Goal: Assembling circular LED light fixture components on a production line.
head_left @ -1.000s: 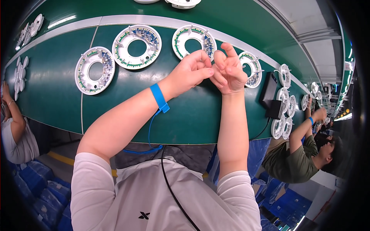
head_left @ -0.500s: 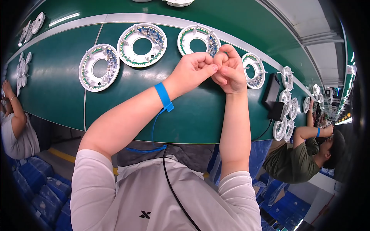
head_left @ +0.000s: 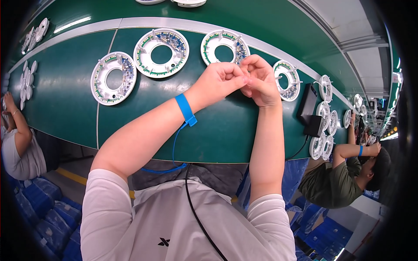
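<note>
My left hand, with a blue wrist strap on its wrist, meets my right hand above the bench. Thumb and fingers of both hands are pinched together and touch at the tips. Whatever they may hold is too small or too hidden to make out. Just beyond them lies a white ring-shaped housing with a green circuit board inside, partly covered by my fingers. Two similar housings, one at the back and one further left, lie left of my hands. Another ring housing sits close by on the right.
A black box-shaped device with a cable stands on the green bench at the right. Beyond it are several more white rings. Co-workers sit at the left and right. A conveyor-like green strip runs behind.
My right hand's raised fingers have curled down and inward toward the left hand's fingertips. The left hand stays nearly in place. The housings have not been moved.
</note>
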Demonstrator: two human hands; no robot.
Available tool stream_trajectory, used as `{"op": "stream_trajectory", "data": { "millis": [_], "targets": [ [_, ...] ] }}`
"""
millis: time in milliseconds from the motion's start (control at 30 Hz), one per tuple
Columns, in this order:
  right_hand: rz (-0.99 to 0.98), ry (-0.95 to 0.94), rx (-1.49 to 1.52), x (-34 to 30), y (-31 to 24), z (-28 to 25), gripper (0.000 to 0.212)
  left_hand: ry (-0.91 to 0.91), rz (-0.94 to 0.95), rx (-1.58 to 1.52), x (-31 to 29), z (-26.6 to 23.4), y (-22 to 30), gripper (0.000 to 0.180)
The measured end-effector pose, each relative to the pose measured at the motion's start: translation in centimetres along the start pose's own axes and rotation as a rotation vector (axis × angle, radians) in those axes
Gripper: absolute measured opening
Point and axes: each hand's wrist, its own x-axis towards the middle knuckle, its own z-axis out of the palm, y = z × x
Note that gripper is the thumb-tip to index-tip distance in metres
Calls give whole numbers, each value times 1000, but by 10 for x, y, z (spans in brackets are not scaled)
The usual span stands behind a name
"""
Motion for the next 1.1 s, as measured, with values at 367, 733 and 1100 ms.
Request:
{"op": "stream_trajectory", "data": {
  "millis": [367, 733, 1100],
  "targets": [
    [66, 34, -33, 0, -2, -1, 41, -5, -199, -3, 0, 0, 15, 13],
    [216, 20, -133, -2, -1, -5, 52, -126, -196, -26, 0, -2, 6, 13],
    [238, -22, -340, 2, -10, 18, 47, -195, -160, 101, -1, 4, 9, 40]
  ]
}}
